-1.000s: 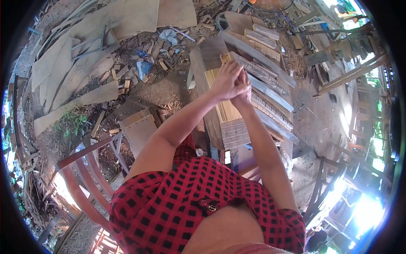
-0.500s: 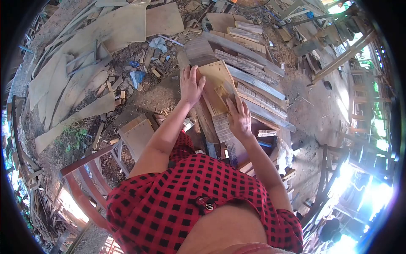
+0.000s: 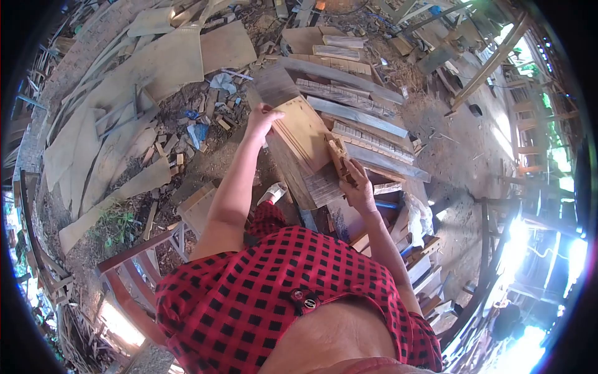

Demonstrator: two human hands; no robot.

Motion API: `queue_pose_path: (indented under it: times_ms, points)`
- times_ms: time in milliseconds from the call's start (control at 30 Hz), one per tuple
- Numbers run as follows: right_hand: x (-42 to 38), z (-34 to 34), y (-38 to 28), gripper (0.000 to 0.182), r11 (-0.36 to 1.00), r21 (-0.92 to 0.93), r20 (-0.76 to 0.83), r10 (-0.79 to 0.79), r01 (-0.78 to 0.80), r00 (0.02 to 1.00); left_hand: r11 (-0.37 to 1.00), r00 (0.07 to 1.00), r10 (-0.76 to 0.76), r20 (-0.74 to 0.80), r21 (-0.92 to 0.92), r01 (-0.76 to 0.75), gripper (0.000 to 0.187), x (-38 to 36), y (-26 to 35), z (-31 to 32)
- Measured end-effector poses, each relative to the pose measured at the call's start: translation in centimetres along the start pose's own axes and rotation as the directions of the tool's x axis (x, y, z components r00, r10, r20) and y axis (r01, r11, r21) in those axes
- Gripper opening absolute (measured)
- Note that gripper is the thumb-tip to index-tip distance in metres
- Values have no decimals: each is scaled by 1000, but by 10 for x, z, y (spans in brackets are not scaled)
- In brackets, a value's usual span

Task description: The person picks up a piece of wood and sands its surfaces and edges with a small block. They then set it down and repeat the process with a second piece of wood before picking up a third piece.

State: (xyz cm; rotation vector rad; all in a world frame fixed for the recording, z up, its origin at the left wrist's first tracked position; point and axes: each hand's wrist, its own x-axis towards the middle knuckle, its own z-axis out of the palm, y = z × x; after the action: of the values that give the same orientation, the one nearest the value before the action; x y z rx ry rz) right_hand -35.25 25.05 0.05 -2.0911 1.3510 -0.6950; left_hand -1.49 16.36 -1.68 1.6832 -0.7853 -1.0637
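A pale wooden panel (image 3: 300,128) with grooves along one side lies tilted on a worn wooden bench (image 3: 321,186). My left hand (image 3: 261,120) grips its far left edge, thumb on top and the other fingers mostly hidden. In my right hand (image 3: 359,190) is a small yellowish-brown block (image 3: 338,154), held on edge at the panel's right side. The fingers wrap round the block's near end; its exact kind I cannot tell.
Long planks (image 3: 364,118) lie stacked right of the bench. Thin sheets (image 3: 143,59) and wood offcuts cover the ground at left. A red-brown slatted chair (image 3: 134,249) stands at lower left. A clear plastic bag (image 3: 418,218) hangs at right.
My right hand has lifted the block off the panel's face and turned it on edge at the right side. My left hand has gone from lying flat to gripping the edge.
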Motion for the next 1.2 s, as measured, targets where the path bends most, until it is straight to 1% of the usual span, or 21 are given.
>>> queue_pose_path:
  times_ms: [67, 100, 133, 167, 200, 267, 333, 367, 400, 500, 533, 567, 600, 667, 733, 800, 867, 933, 1000, 1033, 1200]
  points:
    - [-1, 0, 14, 67, 899, 408, 94, 134, -161, 987, 971, 952, 52, 303, -239, 23, 49, -23, 22, -14]
    - [0, -5, 10, 67, 897, 412, 89, 135, -160, 987, 953, 924, 114, 366, -303, 2, 58, -38, 36, -17]
    - [1, -15, -2, 66, 817, 512, 164, 211, -266, 964, 955, 923, 112, 369, -298, 3, 58, -42, 38, -20]
    - [2, -21, -8, 66, 716, 594, 247, 271, -366, 930, 961, 862, 114, 494, -274, 30, 63, -43, 39, -25]
    - [2, -22, -8, 66, 715, 597, 245, 270, -364, 931, 968, 785, 112, 609, -247, 53, 68, -45, 39, -29]
    - [1, -25, -6, 67, 688, 605, 270, 297, -401, 916, 962, 768, 145, 623, -271, 38, 72, -57, 39, -35]
    - [-2, -24, 7, 66, 669, 631, 262, 292, -392, 920, 924, 583, 250, 773, -371, 95, 75, -72, 47, -43]
    - [-4, -21, 14, 66, 647, 654, 259, 294, -391, 920, 936, 528, 194, 827, -317, 153, 78, -81, 57, -48]
    - [-4, -24, 9, 66, 645, 655, 262, 294, -393, 919, 936, 530, 190, 827, -315, 155, 78, -87, 56, -44]
    - [-3, -32, -2, 64, 587, 669, 320, 326, -456, 889, 954, 652, 268, 709, -104, -280, 73, -105, 66, -27]
    - [-2, -33, -2, 63, 578, 659, 341, 339, -480, 877, 954, 656, 268, 706, -102, -280, 73, -105, 69, -28]
    - [-1, -35, -1, 63, 571, 650, 361, 350, -502, 864, 739, 638, 410, 651, 172, -651, 71, -103, 72, -28]
    - [-1, -34, 2, 63, 571, 651, 360, 347, -500, 866, 343, 553, 537, 638, 434, -833, 68, -102, 76, -28]
    - [-4, -33, 8, 59, 571, 675, 321, 342, -466, 883, 342, 564, 583, 585, 453, -823, 59, -104, 83, -21]
    - [-5, -36, 8, 59, 508, 710, 308, 399, -488, 864, 193, 284, 782, 554, 218, -957, 54, -91, 86, -6]
    - [-5, -37, 11, 58, 444, 741, 302, 449, -504, 841, 302, 249, 744, 620, 21, -953, 38, -82, 87, 14]
    - [-7, -43, 25, 61, 221, 905, 191, 553, -364, 811, 451, 334, 674, 659, -8, -893, 30, -80, 96, 31]
    - [-10, -61, 21, 60, 169, 930, 198, 515, -325, 834, 487, 343, 703, 624, -71, -870, 30, -77, 106, 44]
    - [-12, -75, 15, 64, 185, 949, 134, 496, -255, 858, 828, 708, 546, 449, -158, -538, 27, -76, 115, 48]
    - [-14, -80, 11, 64, 226, 937, 123, 501, -267, 856, 832, 739, 523, 425, -65, -551, 27, -61, 115, 46]
    - [-18, -77, -10, 61, 282, 916, 112, 502, -284, 858, 892, 836, 443, 323, -64, -448, 31, 4, 84, 36]
